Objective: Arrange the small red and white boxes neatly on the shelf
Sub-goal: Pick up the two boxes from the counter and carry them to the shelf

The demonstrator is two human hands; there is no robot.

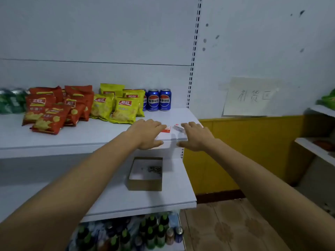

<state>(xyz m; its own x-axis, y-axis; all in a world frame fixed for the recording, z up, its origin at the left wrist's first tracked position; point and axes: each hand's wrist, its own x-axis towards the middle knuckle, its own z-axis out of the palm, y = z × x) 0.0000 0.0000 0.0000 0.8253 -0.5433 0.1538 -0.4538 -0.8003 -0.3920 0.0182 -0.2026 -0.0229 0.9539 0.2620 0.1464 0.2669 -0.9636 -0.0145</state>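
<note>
Two small red and white boxes lie near the front right corner of the upper white shelf [101,136]. One box [167,129] lies flat under the fingertips of my left hand [147,134]. The other box [178,128] sits tilted just to its right, touched by the fingers of my right hand [196,136]. Both hands reach palm down over the shelf's front edge, fingers fairly straight. The parts of the boxes under the fingers are hidden.
Red and yellow chip bags [54,109] and blue cola cans [159,100] fill the back of the upper shelf. A shallow open cardboard box [146,173] sits on the lower shelf. Bottles [145,230] stand below. A yellow wall panel [244,151] is at right.
</note>
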